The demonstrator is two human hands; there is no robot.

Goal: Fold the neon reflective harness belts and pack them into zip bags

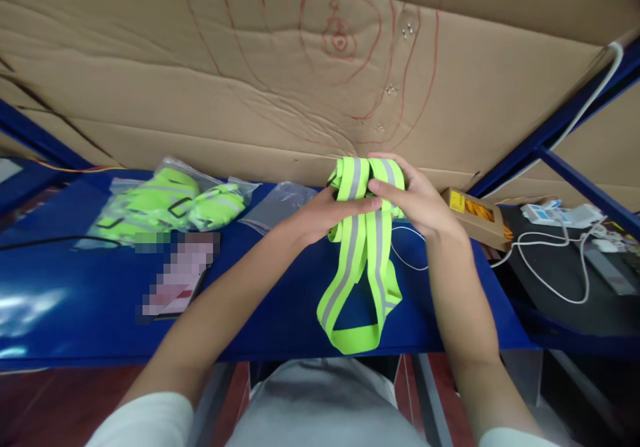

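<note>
A neon yellow-green reflective strap (350,260) with a grey stripe is bunched between my two hands above the blue table. Its upper part is gathered in folds, and a long loop hangs down toward the table's front edge. My left hand (327,214) is closed around the left side of the folds, thumb lying across the front. From the right, my right hand (413,197) grips the other side, its thumb on the front and its fingers behind the top. The fingers behind the strap are mostly hidden.
Clear bags of similar yellow-green straps (165,204) lie at the left on the blue table (90,300). Flat plastic bags (280,204) and a blurred-out phone-like object (183,274) are nearby. A cardboard box (477,217) and white cables (545,240) sit at right; cardboard (150,67) stands behind.
</note>
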